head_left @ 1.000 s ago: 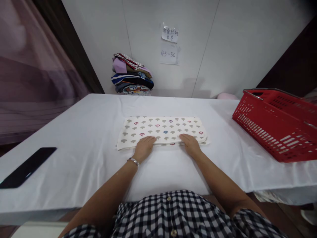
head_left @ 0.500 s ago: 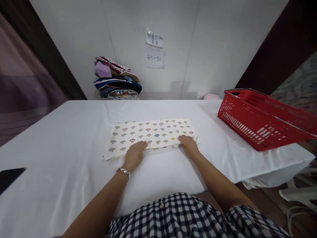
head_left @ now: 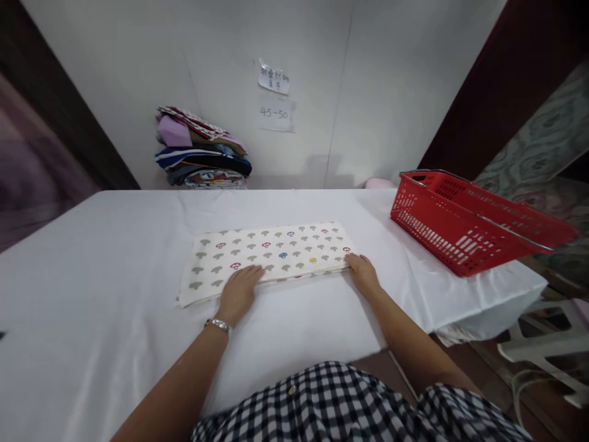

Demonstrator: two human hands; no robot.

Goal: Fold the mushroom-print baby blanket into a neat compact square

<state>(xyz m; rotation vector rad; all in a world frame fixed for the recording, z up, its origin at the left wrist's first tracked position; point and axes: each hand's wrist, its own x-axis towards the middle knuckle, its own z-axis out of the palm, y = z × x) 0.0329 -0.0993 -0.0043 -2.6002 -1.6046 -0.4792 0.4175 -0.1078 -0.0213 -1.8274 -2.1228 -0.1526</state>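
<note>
A folded white cloth, printed with grey mushrooms and a few red, blue, purple and yellow ones, lies as a long flat strip on the table. My left hand rests on its near edge, left of the middle, with the fingers stretched out flat over the print. At the near right corner, the fingertips of my right hand touch the cloth, the fingers extended and close together. Both thumbs are mostly hidden. Layers of the fold show along the near edge between the hands.
A white cloth covers the table. On the right stands a red plastic basket with metal handles. A pile of folded fabrics is at the far left, against the wall. Paper notes hang there. A white plastic stool stands at lower right.
My right hand has slid rightward along the near edge to the cloth's corner. My left hand stays near the same spot on the cloth. The whole view has shifted slightly.
</note>
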